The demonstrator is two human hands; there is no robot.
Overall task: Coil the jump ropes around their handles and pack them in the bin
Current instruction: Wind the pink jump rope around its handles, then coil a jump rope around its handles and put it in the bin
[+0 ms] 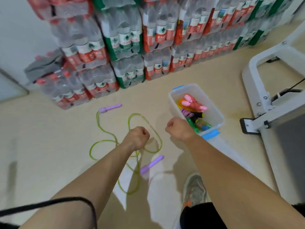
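Beige floor (49,138), left hand (137,138) outstretched over jump rope (110,107), right hand (179,129) beside bin (214,111), both fingers (144,133) clenched empty

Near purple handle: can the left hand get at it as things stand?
Probably yes. The near purple handle lies uncovered on the floor close to the left hand, with only the loose green rope nearby. The hand is curled with nothing visible in it, and would have to come down.

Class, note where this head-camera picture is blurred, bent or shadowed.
Head view: wide-angle distortion fans the water-bottle packs outward; the nearer purple handle is motion-smeared; the bin looks sharper; soft shadows lie on the floor beside the left hand.
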